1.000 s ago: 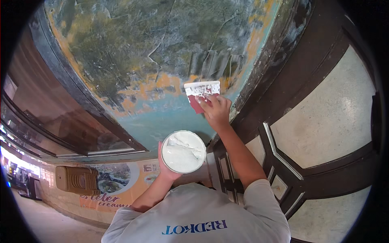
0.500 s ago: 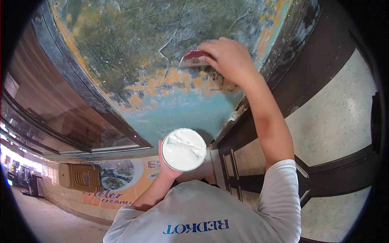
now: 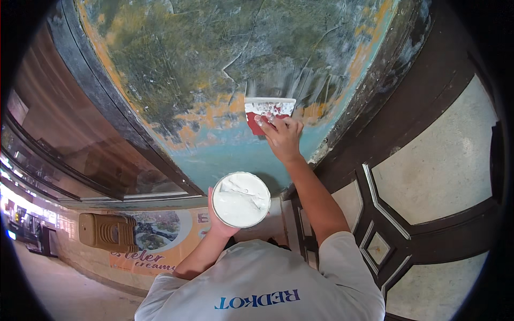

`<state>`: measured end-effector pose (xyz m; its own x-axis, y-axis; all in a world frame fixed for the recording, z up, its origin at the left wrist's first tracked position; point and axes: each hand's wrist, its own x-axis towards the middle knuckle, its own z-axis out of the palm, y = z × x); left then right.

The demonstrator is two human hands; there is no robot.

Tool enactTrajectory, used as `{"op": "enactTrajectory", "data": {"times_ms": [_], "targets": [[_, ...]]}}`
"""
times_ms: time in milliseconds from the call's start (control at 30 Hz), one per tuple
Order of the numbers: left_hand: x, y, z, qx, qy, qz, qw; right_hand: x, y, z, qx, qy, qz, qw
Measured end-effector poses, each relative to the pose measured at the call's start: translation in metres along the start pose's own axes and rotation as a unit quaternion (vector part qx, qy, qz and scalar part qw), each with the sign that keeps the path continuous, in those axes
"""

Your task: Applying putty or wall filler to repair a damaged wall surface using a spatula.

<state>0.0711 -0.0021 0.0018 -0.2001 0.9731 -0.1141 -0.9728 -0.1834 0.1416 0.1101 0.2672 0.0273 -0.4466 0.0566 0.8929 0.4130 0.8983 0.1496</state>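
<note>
My right hand (image 3: 282,134) grips a red putty scraper (image 3: 262,124) with a wide blade smeared with white paste. The blade's edge lies against the patchy wall (image 3: 187,59), just under a fresh greyish-white streak. Dark green, orange and turquoise layers show on that wall, with cracks running across it. Low in the middle, my left hand (image 3: 220,224) holds a round tub of white putty (image 3: 241,199) from its left side and beneath. The paste in it has a ridged, scooped surface.
A dark wooden frame (image 3: 369,91) borders the wall on the right, beside a panelled door (image 3: 428,160). To the left is a window (image 3: 96,144) in a dark frame. Stacked brown plastic stools (image 3: 104,232) stand by an orange banner (image 3: 160,257) at lower left.
My right hand has brought the scraper down and turned it so the blade points up the wall. A pale streak now shows above the blade. The tub has barely moved.
</note>
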Motion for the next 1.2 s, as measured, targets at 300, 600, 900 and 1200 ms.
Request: {"op": "enactTrajectory", "data": {"times_ms": [300,600,900,1200], "targets": [[-0.008,0.008,-0.003,-0.011,-0.016,0.015,1.000,0.016,0.001,-0.059,0.183,-0.130,0.010,0.974],[-0.007,0.012,-0.016,-0.077,0.013,0.035,0.996,0.151,0.020,-0.058,0.004,-0.233,-0.072,0.970],[-0.022,0.026,-0.018,-0.004,-0.042,0.057,0.997,0.167,0.012,-0.058,-0.077,-0.209,-0.123,0.967],[-0.026,0.031,-0.025,-0.039,-0.053,0.048,0.997,0.205,0.039,-0.101,0.028,-0.236,-0.097,0.967]]}}
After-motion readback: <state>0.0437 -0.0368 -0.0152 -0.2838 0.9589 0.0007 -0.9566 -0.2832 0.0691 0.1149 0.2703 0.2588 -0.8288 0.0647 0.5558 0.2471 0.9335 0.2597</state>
